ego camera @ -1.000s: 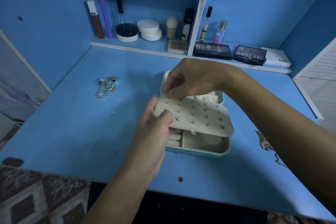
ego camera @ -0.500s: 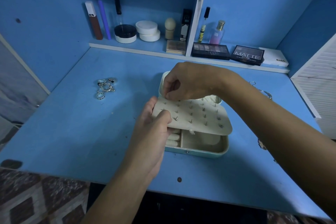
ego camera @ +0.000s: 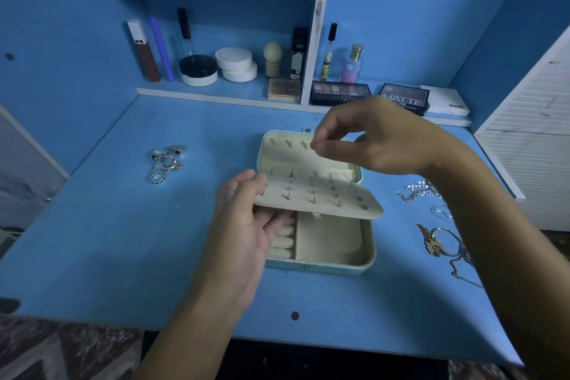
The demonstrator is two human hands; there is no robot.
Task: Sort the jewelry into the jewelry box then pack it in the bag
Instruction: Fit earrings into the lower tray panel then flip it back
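A pale green jewelry box (ego camera: pixel 369 257) lies open in the middle of the blue desk (ego camera: pixel 108 241), its cream lid (ego camera: pixel 282 153) tipped back. A cream earring panel (ego camera: pixel 327 199) studded with several earrings is raised over the box. My left hand (ego camera: pixel 243 234) holds the panel's left edge, thumb on top and fingers underneath. My right hand (ego camera: pixel 379 139) hovers above the lid with thumb and forefinger pinched together; nothing shows between them. A cluster of silver rings (ego camera: pixel 165 162) lies to the left. Gold necklaces (ego camera: pixel 441 244) and a silver chain (ego camera: pixel 415 193) lie to the right, partly behind my right arm.
Cosmetics line the low shelf (ego camera: pixel 216 95) at the back: tubes, jars, a perfume bottle (ego camera: pixel 351 65) and eyeshadow palettes (ego camera: pixel 404 97). A white louvred panel (ego camera: pixel 530 148) stands at the right. The desk's front edge is near me. No bag is in view.
My right hand has lifted off the earring panel and moved up and right, above the lid. The left hand's grip shifted to the panel's left edge. The view has moved closer.
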